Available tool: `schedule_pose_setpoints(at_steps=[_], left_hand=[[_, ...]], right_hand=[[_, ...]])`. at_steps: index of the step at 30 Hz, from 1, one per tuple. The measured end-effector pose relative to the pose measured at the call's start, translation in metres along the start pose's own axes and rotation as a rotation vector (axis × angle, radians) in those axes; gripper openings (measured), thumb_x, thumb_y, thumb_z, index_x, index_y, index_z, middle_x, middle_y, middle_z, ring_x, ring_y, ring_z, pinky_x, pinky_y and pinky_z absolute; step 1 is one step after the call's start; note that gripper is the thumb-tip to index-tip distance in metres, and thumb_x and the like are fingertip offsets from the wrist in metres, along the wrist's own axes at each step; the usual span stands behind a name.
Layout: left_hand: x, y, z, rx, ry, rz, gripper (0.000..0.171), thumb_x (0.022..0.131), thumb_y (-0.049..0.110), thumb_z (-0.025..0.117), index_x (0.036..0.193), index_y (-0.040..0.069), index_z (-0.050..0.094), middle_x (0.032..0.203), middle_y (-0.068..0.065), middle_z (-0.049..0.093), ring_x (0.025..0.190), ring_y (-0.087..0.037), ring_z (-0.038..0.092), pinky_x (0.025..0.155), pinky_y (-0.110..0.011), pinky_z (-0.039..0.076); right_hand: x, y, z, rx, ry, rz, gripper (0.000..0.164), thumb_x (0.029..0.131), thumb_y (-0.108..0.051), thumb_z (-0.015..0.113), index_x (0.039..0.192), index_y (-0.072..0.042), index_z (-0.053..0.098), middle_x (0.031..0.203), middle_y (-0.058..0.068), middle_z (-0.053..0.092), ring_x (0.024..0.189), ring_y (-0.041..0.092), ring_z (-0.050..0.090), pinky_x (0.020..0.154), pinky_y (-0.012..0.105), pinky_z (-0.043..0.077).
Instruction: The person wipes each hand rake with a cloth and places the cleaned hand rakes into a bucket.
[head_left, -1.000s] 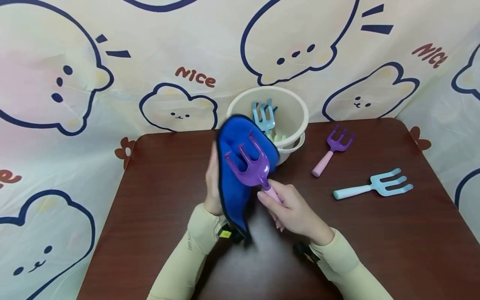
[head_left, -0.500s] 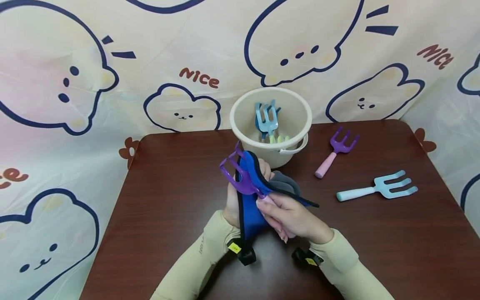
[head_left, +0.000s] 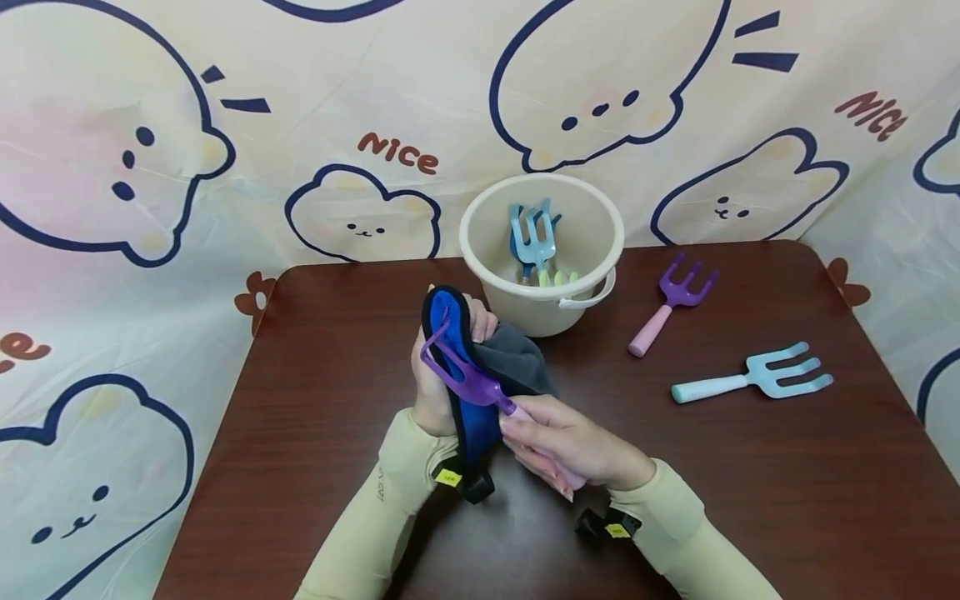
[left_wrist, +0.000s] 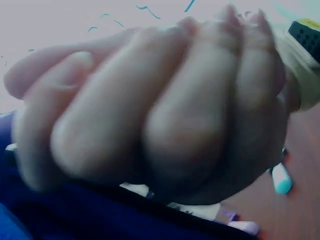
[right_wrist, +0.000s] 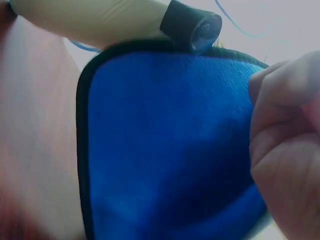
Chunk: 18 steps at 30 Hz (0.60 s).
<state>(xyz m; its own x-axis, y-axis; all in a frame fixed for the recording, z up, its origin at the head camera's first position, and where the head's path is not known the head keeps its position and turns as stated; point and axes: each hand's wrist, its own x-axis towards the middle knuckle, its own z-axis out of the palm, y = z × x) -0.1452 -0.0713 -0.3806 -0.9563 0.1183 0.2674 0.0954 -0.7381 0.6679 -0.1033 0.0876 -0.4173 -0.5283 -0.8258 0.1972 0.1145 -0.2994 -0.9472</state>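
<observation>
My left hand (head_left: 435, 387) grips a blue cloth (head_left: 478, 425) with black edging and a grey back, folded up beside the fingers. Over its blue face lies the purple head of a small garden fork (head_left: 474, 385), tines pointing up and left. The fork's pink handle is in my right hand (head_left: 581, 442), thumb on top and fingers curled underneath. Close up in the right wrist view, the cloth (right_wrist: 150, 125) spreads broad and flat, hiding the fork head. Curled fingers (left_wrist: 185, 120) fill the left wrist view, with dark blue cloth along the bottom.
Behind the hands stands a cream bucket (head_left: 525, 315), holding a light blue fork (head_left: 536, 246) and other tools. On the brown table (head_left: 322, 375) at right lie another purple fork (head_left: 670, 302) with a pink handle and a light blue fork (head_left: 753, 375). A cartoon-printed sheet (head_left: 390, 67) hangs behind.
The cloth, spread tall at first and overlapping the bucket, has come down and folded with its grey side showing at right. The fork head has lowered and tilted left; both hands keep their hold.
</observation>
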Motion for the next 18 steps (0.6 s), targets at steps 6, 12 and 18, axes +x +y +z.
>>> schedule_pose_setpoints(at_steps=[6, 12, 18], left_hand=[[0.006, 0.015, -0.005, 0.04, -0.079, -0.066, 0.052, 0.107, 0.038, 0.024, 0.073, 0.008, 0.049, 0.062, -0.004, 0.044, 0.065, -0.018, 0.042, 0.068, -0.025, 0.043], [0.012, 0.033, -0.01, -0.102, -0.132, 0.003, 0.055, 0.108, 0.037, 0.026, 0.067, 0.006, 0.047, 0.056, -0.004, 0.04, 0.055, -0.019, 0.038, 0.06, -0.025, 0.039], [0.016, 0.041, -0.022, -0.356, -0.037, 0.041, 0.052, 0.106, 0.034, 0.032, 0.066, 0.004, 0.046, 0.058, -0.006, 0.046, 0.059, -0.017, 0.045, 0.061, -0.025, 0.042]], right_hand=[[-0.005, -0.006, -0.005, -0.052, -0.015, 0.089, 0.038, 0.107, -0.01, 0.034, 0.073, 0.006, 0.04, 0.044, 0.02, 0.034, 0.027, 0.02, 0.043, 0.021, 0.033, 0.034], [-0.01, -0.009, -0.007, -0.044, -0.077, 0.157, 0.036, 0.106, -0.014, 0.038, 0.074, 0.004, 0.04, 0.043, 0.019, 0.033, 0.026, 0.02, 0.041, 0.02, 0.034, 0.031], [-0.014, -0.01, -0.009, -0.07, -0.068, 0.144, 0.034, 0.105, -0.012, 0.04, 0.075, 0.003, 0.04, 0.043, 0.02, 0.032, 0.025, 0.018, 0.041, 0.02, 0.032, 0.032]])
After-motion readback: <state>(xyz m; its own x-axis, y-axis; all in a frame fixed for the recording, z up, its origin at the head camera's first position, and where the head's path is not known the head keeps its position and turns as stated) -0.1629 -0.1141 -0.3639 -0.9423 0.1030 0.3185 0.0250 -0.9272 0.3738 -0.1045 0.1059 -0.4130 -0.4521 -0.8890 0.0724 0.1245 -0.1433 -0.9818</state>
